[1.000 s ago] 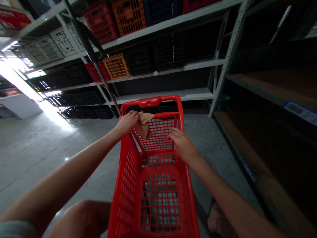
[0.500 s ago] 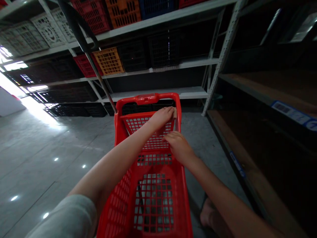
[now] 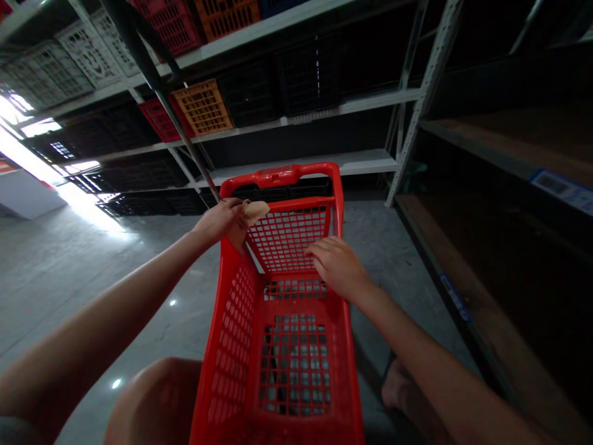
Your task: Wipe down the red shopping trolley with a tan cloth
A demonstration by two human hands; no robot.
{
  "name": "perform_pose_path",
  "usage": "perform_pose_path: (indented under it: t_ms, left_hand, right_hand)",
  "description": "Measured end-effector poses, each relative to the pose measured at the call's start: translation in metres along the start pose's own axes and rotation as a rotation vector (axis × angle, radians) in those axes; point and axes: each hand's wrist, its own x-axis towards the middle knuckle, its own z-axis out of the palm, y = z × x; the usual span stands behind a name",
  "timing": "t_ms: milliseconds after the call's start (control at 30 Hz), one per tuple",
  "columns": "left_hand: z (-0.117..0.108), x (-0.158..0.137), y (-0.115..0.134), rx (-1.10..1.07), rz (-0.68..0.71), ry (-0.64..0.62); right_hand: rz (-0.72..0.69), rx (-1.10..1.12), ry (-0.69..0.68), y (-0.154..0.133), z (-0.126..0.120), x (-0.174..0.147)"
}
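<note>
Red plastic shopping basket [image 3: 225, 272], lower center of frame, mesh walls and floor, carry handle [image 3: 278, 178] up at far end. Left hand [image 3: 220, 221] at basket's upper-left corner, fingers bunched around a tan cloth [image 3: 254, 212], pressing it on the rim; one flap sticks out to the right, another hangs below the fingers. Right hand [image 3: 338, 267] at basket's right side, fingers together and bent, tips over the far mesh panel [image 3: 291, 238]; underside hidden, can't tell if it grips. Metal pole [image 3: 192, 151] slants from upper left down to the basket corner, near left hand. Behind: white metal rack [image 3: 438, 68] with orange crate [image 3: 204, 106], upper left of center. Wooden shelving [image 3: 491, 148] at right edge, blue-and-white label [image 3: 565, 190] on it.
</note>
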Motion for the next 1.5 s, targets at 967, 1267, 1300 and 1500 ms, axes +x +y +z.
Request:
perform_pose_path:
  t_ms: [967,1267,1300,1500]
  left_hand:
    - [0.126,0.053,0.194,-0.23,0.194,0.128]
    - [0.181,-0.019,0.208,-0.382,0.086,-0.078]
    - [0.173,-0.011,0.205,-0.393,0.025,-0.038]
    - [0.084,0.066,0.171,-0.451,-0.392,0.476]
  right_hand:
    - [0.374,0.219,0.37,-0.002,0.012,-0.009]
    - [0.278,0.191,0.319,0.001,0.012,-0.012]
    - [0.262,0.173,0.305,0.001,0.012,-0.011]
    - [0.213,0.03,0.25,0.004,0.015,-0.012]
